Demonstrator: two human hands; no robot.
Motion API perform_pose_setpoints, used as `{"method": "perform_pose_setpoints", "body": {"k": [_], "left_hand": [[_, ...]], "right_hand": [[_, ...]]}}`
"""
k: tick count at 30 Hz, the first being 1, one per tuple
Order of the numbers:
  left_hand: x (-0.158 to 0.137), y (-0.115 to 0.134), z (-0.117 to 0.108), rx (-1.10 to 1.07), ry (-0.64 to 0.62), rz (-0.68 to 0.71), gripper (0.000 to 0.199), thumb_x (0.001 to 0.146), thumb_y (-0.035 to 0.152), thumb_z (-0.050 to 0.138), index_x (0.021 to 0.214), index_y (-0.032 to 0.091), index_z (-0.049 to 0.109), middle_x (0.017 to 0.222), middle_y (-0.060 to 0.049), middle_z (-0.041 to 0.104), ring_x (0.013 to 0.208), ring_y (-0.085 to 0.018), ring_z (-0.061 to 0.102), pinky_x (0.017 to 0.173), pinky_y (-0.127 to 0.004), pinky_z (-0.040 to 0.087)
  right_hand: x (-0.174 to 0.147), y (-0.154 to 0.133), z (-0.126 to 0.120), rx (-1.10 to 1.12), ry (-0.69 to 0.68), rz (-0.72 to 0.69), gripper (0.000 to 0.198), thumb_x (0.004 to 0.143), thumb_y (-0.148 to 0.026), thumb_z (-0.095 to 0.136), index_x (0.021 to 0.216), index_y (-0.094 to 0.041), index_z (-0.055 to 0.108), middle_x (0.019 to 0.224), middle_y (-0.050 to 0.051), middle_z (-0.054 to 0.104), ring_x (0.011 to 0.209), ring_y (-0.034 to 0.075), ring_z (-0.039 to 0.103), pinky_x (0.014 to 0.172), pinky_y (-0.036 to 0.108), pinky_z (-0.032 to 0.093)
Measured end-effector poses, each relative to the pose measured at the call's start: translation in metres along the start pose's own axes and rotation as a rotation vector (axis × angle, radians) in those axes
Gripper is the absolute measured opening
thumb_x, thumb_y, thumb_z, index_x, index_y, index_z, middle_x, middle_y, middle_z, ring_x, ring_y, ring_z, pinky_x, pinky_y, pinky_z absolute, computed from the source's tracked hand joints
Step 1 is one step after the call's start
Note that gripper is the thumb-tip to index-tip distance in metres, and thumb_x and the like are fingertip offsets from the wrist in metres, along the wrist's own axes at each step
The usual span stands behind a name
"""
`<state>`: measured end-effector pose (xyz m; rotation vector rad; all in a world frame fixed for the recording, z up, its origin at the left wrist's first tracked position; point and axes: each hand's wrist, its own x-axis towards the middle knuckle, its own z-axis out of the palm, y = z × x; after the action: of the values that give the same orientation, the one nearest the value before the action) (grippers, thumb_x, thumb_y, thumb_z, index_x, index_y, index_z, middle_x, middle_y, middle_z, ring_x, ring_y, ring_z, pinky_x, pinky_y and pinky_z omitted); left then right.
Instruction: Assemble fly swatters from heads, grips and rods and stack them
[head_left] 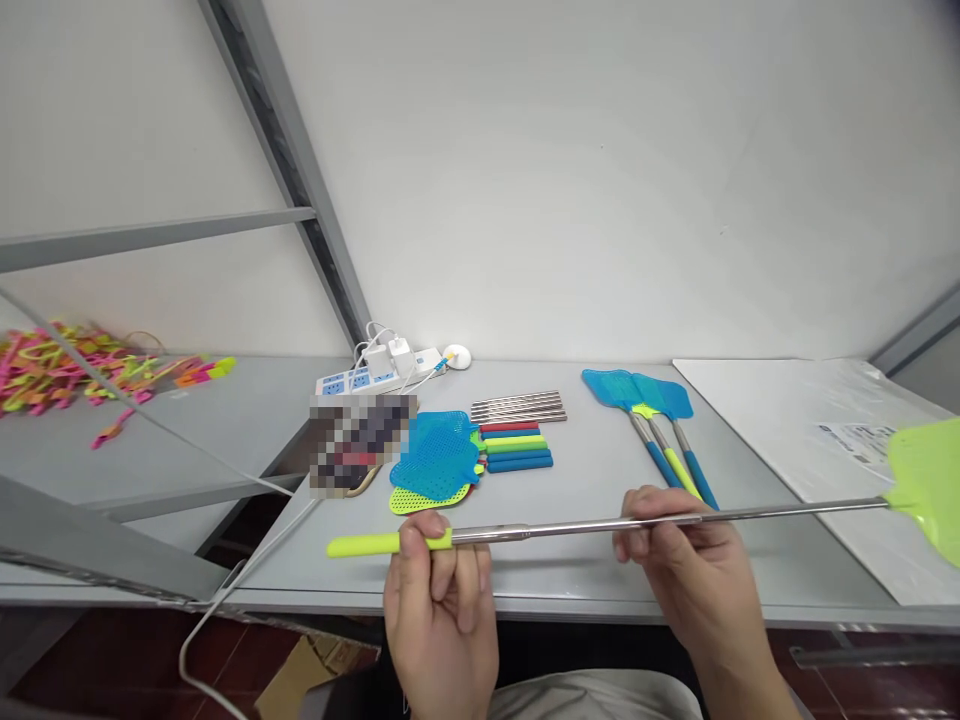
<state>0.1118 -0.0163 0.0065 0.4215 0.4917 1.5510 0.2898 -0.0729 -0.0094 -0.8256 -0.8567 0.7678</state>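
Note:
A telescopic fly swatter (577, 527) is held level across my view, its metal rod drawn out long. My left hand (442, 610) is closed around its yellow-green handle, close to where the rod begins. Farther along, my right hand (686, 560) grips the thin metal rod. The yellow-green swatter head is at the far right, partly cut off by the frame edge. Beyond my left hand lie loose blue swatter heads (435, 455) stacked over a yellow-green one. Several coloured handles (517, 447) and a row of metal rods (517, 406) lie beside them.
Three swatters with heads attached (649, 410) lie at the back of the grey table (570, 580). A white wrapped package (787, 450) covers the right side. A power strip (360, 378) with chargers stands back left, near a blurred item (360, 445). Colourful pieces (67, 370) pile at far left.

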Motion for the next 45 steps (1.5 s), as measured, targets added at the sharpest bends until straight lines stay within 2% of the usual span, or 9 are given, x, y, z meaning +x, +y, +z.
{"method": "perform_pose_setpoints", "body": {"k": [6, 11, 15, 21, 26, 34, 39, 42, 45], "left_hand": [[0.002, 0.0, 0.003, -0.043, 0.077, 0.041, 0.022, 0.098, 0.031, 0.054, 0.083, 0.017, 0.061, 0.053, 0.01, 0.023, 0.037, -0.004, 0.017, 0.043, -0.016, 0.037], [-0.015, -0.025, 0.009, -0.008, -0.067, -0.081, 0.027, 0.095, 0.041, 0.057, 0.079, 0.019, 0.062, 0.05, 0.01, 0.021, 0.037, -0.004, 0.017, 0.044, -0.018, 0.034], [-0.011, -0.021, 0.003, 0.026, -0.079, -0.039, 0.027, 0.097, 0.037, 0.054, 0.082, 0.017, 0.064, 0.05, 0.01, 0.02, 0.038, -0.004, 0.016, 0.044, -0.017, 0.033], [0.01, 0.0, -0.002, -0.025, -0.004, -0.014, 0.026, 0.1, 0.032, 0.048, 0.085, 0.016, 0.063, 0.053, 0.01, 0.024, 0.038, -0.004, 0.016, 0.045, -0.017, 0.036], [-0.005, -0.019, 0.004, -0.046, 0.005, -0.06, 0.026, 0.099, 0.033, 0.049, 0.083, 0.017, 0.063, 0.052, 0.01, 0.024, 0.037, -0.004, 0.017, 0.044, -0.017, 0.035], [-0.011, -0.031, 0.002, 0.035, -0.187, -0.096, 0.024, 0.095, 0.038, 0.057, 0.085, 0.019, 0.068, 0.048, 0.011, 0.022, 0.039, -0.004, 0.016, 0.046, -0.019, 0.03], [-0.008, -0.045, -0.006, 0.292, -0.382, -0.436, 0.035, 0.085, 0.047, 0.07, 0.103, 0.016, 0.07, 0.044, 0.011, 0.03, 0.043, -0.005, 0.022, 0.046, -0.02, 0.022], [-0.004, -0.043, -0.008, 0.55, -0.565, -0.617, 0.048, 0.081, 0.048, 0.074, 0.113, 0.013, 0.068, 0.046, 0.01, 0.037, 0.039, -0.004, 0.025, 0.043, -0.021, 0.017], [0.009, -0.03, -0.009, 0.705, -0.641, -0.641, 0.048, 0.084, 0.051, 0.068, 0.114, 0.013, 0.069, 0.045, 0.009, 0.038, 0.039, -0.005, 0.028, 0.043, -0.021, 0.019]], "right_hand": [[0.005, -0.009, 0.003, -0.037, 0.071, -0.091, 0.007, 0.09, -0.025, 0.066, 0.088, -0.026, 0.072, 0.064, -0.001, 0.056, 0.062, 0.013, 0.053, 0.057, 0.027, 0.044], [0.001, 0.008, 0.042, -0.174, -0.061, 0.048, 0.005, 0.077, -0.023, 0.079, 0.078, -0.026, 0.076, 0.064, 0.001, 0.063, 0.064, 0.015, 0.056, 0.06, 0.029, 0.043], [0.003, 0.015, 0.035, -0.149, -0.096, 0.103, 0.009, 0.075, -0.028, 0.08, 0.085, -0.026, 0.078, 0.063, 0.0, 0.061, 0.065, 0.015, 0.055, 0.06, 0.029, 0.042], [0.012, -0.004, -0.002, 0.164, 0.226, 0.02, 0.021, 0.083, -0.046, 0.071, 0.085, -0.025, 0.073, 0.058, -0.004, 0.048, 0.053, 0.01, 0.043, 0.053, 0.026, 0.042], [0.0, 0.006, 0.027, 0.027, 0.346, -0.046, 0.018, 0.088, -0.041, 0.066, 0.086, -0.024, 0.072, 0.078, 0.0, 0.059, 0.062, 0.012, 0.052, 0.06, 0.028, 0.046], [-0.006, 0.027, 0.055, -0.095, 0.097, -0.035, 0.024, 0.096, -0.041, 0.054, 0.101, -0.029, 0.074, 0.094, 0.001, 0.059, 0.072, 0.012, 0.055, 0.068, 0.027, 0.048], [-0.006, 0.017, 0.04, -0.2, 0.011, -0.007, 0.014, 0.093, -0.035, 0.06, 0.104, -0.03, 0.069, 0.108, 0.002, 0.064, 0.106, 0.018, 0.059, 0.093, 0.031, 0.047], [-0.003, 0.002, 0.022, -0.238, 0.12, -0.009, 0.018, 0.097, -0.039, 0.051, 0.089, -0.026, 0.062, 0.099, 0.002, 0.068, 0.107, 0.02, 0.062, 0.096, 0.037, 0.046], [0.013, -0.021, -0.008, -0.54, 0.403, -0.05, 0.022, 0.097, -0.046, 0.049, 0.099, -0.027, 0.061, 0.075, 0.0, 0.066, 0.078, 0.019, 0.065, 0.079, 0.034, 0.05]]}}
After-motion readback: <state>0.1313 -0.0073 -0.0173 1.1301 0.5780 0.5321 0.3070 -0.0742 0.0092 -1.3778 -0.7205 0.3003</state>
